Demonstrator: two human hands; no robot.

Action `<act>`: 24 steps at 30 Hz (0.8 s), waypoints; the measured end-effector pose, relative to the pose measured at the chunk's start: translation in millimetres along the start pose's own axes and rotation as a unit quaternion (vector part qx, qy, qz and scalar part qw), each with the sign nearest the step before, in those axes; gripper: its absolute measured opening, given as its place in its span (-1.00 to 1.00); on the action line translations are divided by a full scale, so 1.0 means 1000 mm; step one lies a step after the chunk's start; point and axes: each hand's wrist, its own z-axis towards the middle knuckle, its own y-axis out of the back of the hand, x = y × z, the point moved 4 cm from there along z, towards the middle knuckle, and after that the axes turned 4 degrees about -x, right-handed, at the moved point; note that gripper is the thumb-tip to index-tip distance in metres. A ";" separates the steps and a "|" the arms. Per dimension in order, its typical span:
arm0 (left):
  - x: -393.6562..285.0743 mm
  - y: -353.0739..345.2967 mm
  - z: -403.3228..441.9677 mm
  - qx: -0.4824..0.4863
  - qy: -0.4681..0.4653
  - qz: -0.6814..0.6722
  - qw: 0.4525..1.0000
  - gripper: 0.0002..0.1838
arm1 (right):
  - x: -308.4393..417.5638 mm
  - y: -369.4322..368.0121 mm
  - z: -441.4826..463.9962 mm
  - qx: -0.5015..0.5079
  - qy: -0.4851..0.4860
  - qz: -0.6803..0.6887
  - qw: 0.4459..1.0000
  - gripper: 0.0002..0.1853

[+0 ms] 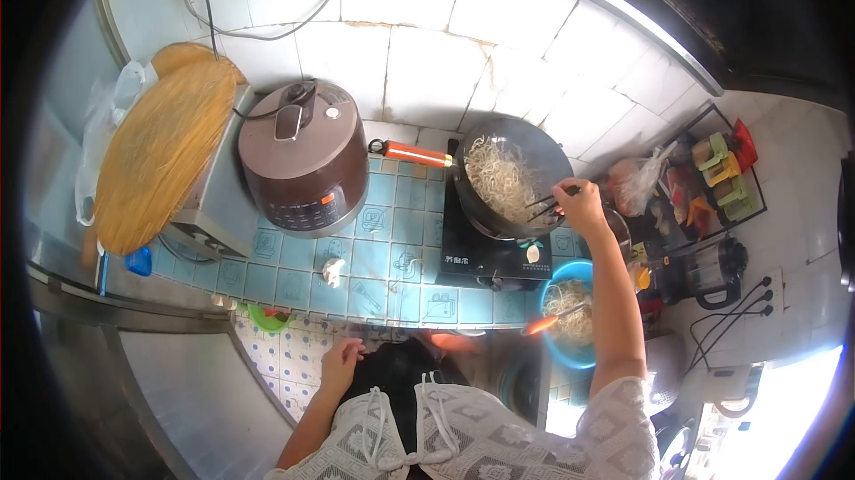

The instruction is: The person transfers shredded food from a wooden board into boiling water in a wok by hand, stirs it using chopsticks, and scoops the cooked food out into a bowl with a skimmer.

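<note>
My right hand [579,201] pinches a pair of dark chopsticks [543,204] over the right side of the wok. Their tips reach into pale, thin strands that look like bean sprouts or noodles [499,173]. The dark wok [557,146] rests on a black cooktop [499,264], its orange handle [411,153] pointing left. Low in front of my body, my left hand [344,364] hangs beside the counter edge, fingers loosely bent and apart, with nothing visible in them. Below my right forearm, a blue basin [550,346] holds more pale strands; an orange-handled utensil [545,324] lies across it.
A brown electric pressure cooker [303,159] stands left of the wok on the blue tiled counter [370,240]. A crumpled white tissue [333,271] lies there. A round wooden board [165,150] leans far left. At right are a spice rack [726,168] and a blender jug [712,271].
</note>
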 end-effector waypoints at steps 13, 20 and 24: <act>0.009 0.000 -0.001 -0.029 0.036 -0.034 0.998 -0.83 | -0.014 0.000 0.009 -0.089 -0.011 0.109 0.990 -0.83; 0.035 -0.099 0.035 0.208 0.074 -0.126 0.967 -0.72 | -0.009 0.024 -0.017 -0.132 0.059 0.170 0.975 -0.88; 0.007 -0.195 0.045 0.275 0.270 -0.279 0.879 -0.59 | -0.008 0.038 -0.033 -0.112 0.016 0.113 0.987 -0.90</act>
